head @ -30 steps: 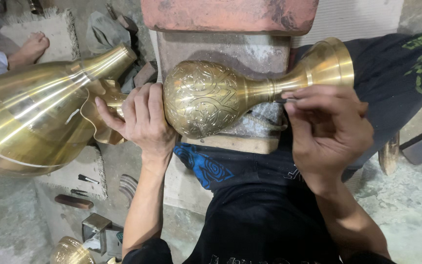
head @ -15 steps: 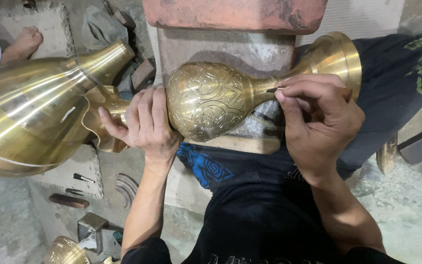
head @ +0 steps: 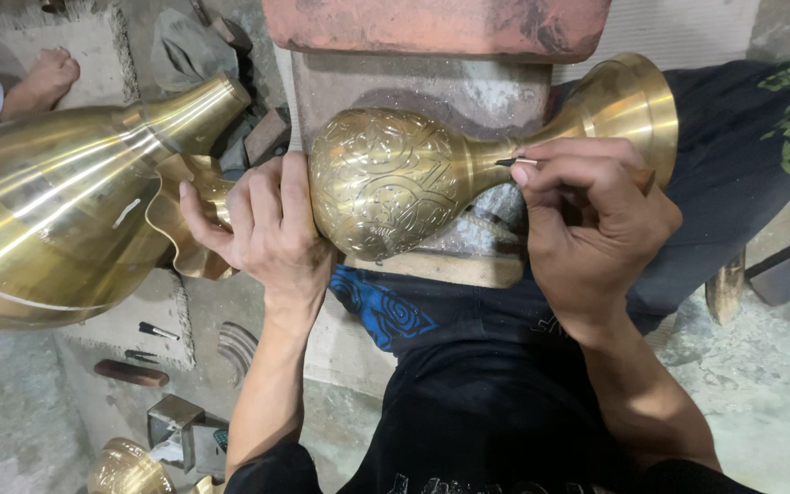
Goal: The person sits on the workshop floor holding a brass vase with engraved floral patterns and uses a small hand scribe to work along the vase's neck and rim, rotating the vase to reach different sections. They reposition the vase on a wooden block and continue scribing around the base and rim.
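- An engraved brass vase lies on its side in the upper middle of the frame, its round belly to the left and its flared mouth to the right, resting on a grey stone block and a pale wooden surface.
- The left hand lies flat against the belly's left side — fingers together and extended, pressed on the metal rather than closed around it.
- The right hand sits over the vase's narrow neck, right of centre, its fingers pinched on a thin dark engraving tool whose tip touches the neck.
- A larger plain brass vessel fills the left side of the frame, its neck pointing toward the upper middle; a scalloped brass piece lies just beside the left hand.
- Another person's bare foot shows in the upper left corner.
- Small tools lie on the floor at lower left — near a small round brass piece at the bottom edge.
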A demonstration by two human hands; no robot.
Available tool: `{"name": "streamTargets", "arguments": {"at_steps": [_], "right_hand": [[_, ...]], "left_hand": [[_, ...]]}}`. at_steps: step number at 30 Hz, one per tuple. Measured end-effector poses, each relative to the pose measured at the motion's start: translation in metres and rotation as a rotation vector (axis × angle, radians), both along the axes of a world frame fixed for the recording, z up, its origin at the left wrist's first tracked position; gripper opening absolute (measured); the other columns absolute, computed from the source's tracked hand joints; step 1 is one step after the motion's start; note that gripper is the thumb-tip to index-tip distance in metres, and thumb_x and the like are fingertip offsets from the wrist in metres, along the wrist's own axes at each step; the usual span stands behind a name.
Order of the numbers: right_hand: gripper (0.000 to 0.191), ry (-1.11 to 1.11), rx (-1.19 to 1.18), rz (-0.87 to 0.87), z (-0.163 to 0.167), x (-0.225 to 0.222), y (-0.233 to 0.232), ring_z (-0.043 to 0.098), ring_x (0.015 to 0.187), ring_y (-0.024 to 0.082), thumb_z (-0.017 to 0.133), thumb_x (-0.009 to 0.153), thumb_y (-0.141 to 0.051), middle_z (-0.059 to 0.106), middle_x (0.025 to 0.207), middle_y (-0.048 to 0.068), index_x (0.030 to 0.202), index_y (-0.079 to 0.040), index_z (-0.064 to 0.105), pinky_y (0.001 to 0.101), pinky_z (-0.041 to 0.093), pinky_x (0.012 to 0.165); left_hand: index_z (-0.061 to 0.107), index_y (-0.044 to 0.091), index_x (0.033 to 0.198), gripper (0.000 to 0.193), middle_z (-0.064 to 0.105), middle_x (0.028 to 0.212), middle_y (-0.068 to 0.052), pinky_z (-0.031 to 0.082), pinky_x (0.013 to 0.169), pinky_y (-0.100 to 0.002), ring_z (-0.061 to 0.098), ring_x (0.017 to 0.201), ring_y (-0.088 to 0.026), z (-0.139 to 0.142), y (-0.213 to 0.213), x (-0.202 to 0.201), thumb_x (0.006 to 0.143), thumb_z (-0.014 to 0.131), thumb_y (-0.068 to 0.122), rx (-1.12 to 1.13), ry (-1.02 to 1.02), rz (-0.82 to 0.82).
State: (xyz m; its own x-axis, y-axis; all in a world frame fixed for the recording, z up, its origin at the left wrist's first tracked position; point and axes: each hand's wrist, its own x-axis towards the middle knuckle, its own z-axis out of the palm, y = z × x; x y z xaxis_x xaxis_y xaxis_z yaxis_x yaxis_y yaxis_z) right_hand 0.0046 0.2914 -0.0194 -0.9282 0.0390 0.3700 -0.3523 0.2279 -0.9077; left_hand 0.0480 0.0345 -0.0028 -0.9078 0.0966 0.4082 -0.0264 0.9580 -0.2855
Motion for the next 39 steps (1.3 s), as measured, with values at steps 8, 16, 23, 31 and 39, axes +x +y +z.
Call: {"name": "streamTargets", "arguments": {"at_steps": [8,16,23,31,39], "right_hand": [[0.020,-0.038,-0.015,-0.019,-0.002,0.002,0.001,0.055,0.064,0.000,0.081,0.104,0.004,0.071,0.104,0.006,0.097,-0.002,0.063,0.0149,0.039,0.053],[0.021,-0.041,-0.042,-0.034,-0.007,0.002,-0.001,0.051,0.062,0.000,0.082,0.107,0.004,0.072,0.104,0.006,0.099,-0.002,0.063,0.0144,0.038,0.053],[0.023,-0.025,-0.018,-0.006,-0.005,0.003,0.002,0.050,0.061,0.000,0.082,0.106,0.005,0.072,0.102,0.006,0.096,-0.002,0.061,0.0158,0.035,0.053],[0.024,-0.056,-0.062,-0.029,-0.010,0.002,0.001,0.044,0.057,-0.001,0.081,0.101,0.005,0.071,0.103,0.008,0.092,-0.002,0.060,0.0158,0.033,0.050],[0.026,-0.019,-0.057,-0.024,-0.015,0.003,0.001,0.044,0.059,-0.001,0.082,0.107,0.005,0.072,0.103,0.006,0.093,-0.002,0.061,0.0156,0.033,0.053]], "left_hand": [[0.067,0.012,0.127,0.022,0.065,0.103,0.002,0.013,0.128,-0.052,0.063,0.101,-0.016,0.005,0.003,-0.002,0.111,0.058,0.023,0.010,-0.012,-0.014],[0.069,0.013,0.123,0.020,0.065,0.104,0.003,0.015,0.130,-0.055,0.062,0.102,-0.017,0.005,0.004,-0.006,0.110,0.059,0.024,-0.003,0.017,-0.014],[0.068,0.013,0.125,0.021,0.066,0.103,0.003,0.014,0.129,-0.052,0.062,0.100,-0.016,0.005,0.001,-0.006,0.109,0.057,0.019,0.000,-0.006,-0.017],[0.069,0.014,0.125,0.019,0.065,0.104,0.003,0.016,0.132,-0.054,0.062,0.102,-0.016,0.000,0.001,-0.007,0.110,0.058,0.017,-0.019,0.026,-0.007],[0.068,0.014,0.126,0.020,0.064,0.104,0.002,0.017,0.132,-0.054,0.062,0.101,-0.018,0.001,0.000,-0.007,0.110,0.058,0.017,-0.015,0.018,-0.001]]}}
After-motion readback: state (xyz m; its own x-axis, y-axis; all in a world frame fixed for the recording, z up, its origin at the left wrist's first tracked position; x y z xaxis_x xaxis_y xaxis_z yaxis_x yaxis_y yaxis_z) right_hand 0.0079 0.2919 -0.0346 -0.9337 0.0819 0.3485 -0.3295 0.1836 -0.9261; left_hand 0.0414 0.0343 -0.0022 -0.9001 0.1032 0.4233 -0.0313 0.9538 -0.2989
